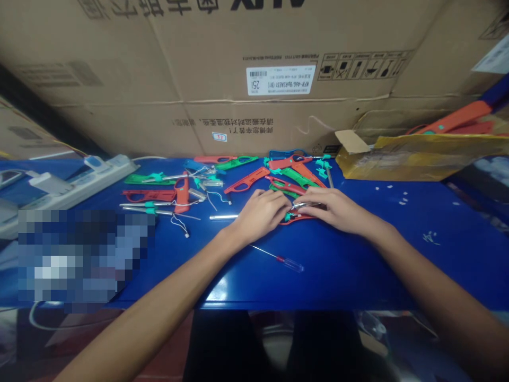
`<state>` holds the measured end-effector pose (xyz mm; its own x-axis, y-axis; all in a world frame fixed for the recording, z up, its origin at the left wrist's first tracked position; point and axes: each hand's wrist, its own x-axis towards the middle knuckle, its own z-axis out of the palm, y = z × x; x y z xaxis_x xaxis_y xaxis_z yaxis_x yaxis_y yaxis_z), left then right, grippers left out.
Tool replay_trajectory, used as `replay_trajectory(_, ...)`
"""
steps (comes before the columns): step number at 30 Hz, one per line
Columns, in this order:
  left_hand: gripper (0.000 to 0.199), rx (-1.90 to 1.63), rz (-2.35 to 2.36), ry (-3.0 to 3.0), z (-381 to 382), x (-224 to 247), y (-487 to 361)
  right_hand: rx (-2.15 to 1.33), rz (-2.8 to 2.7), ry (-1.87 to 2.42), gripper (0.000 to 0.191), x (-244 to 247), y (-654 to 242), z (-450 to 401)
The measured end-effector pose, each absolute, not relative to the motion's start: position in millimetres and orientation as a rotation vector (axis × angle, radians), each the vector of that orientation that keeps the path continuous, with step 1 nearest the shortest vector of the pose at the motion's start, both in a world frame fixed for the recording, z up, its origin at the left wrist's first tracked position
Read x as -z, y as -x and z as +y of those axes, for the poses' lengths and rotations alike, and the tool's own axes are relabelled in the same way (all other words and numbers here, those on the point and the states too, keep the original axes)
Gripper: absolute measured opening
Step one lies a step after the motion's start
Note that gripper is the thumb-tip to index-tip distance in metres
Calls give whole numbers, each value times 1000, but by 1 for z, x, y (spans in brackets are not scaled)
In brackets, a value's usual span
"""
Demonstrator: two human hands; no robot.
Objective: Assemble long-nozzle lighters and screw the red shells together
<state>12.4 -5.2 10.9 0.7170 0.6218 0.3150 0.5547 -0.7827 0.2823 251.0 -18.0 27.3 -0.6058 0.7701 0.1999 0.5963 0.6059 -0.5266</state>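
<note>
Both hands meet over an orange-red plastic casing on the blue table. My left hand has its fingers curled on the casing's left part, with a metal tube sticking out to its left. A small silvery piece sits pinched in my right hand, above the casing; its exact form is hidden by the fingers. Teal bits show between the hands. Nearer the front edge lies a screwdriver with a clear handle and red collar.
Red, green and blue casings with metal tubes and wires lie behind and left. A power strip stands far left, near a pixelated area. A yellow-taped carton holds orange parts at back right. A big cardboard box bounds the rear.
</note>
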Motion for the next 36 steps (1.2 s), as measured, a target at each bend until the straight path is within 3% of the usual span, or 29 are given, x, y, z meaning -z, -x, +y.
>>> replay_trajectory(23, 22, -712, 1015, -2645, -6, -7, -12, -490, -2403, 1053, 33, -20, -245, -20)
replay_trajectory(36, 19, -590, 1044, -2618, -3, -15, -9, -454, -2469, 1117, 32, -22, -242, -19)
